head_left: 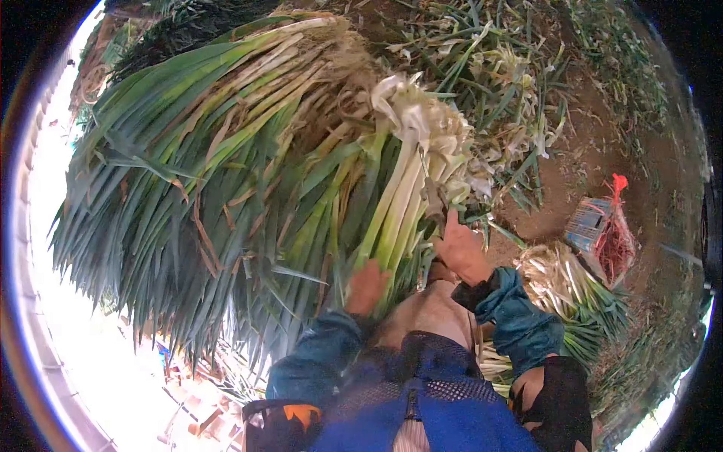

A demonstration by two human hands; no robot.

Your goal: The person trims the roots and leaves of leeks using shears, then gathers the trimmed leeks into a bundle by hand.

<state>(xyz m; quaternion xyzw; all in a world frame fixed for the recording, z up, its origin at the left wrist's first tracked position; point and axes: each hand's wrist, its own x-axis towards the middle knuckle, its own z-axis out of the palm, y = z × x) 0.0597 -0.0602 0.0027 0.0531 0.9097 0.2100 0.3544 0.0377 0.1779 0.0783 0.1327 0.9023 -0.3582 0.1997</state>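
Note:
A large heap of leeks (pixel 226 143) spreads in front of me, green leaves to the left and pale root ends to the right. My left hand (pixel 367 288) is closed around the leaf side of a few leek stalks (pixel 395 203); its fingers are slightly blurred. To its right, my right hand (pixel 461 248) grips a knife (pixel 432 192), its thin blade pointing up and away, against the white root ends (pixel 429 128). The handle is mostly hidden in the fist.
Peeled leaves and trimmings (pixel 520 98) litter the brown soil (pixel 587 143) beyond the heap. On the right lies a tied bundle of leeks (pixel 561 279), beside a red net bag (pixel 614 241). More pale stalks (pixel 495 365) show near my right sleeve.

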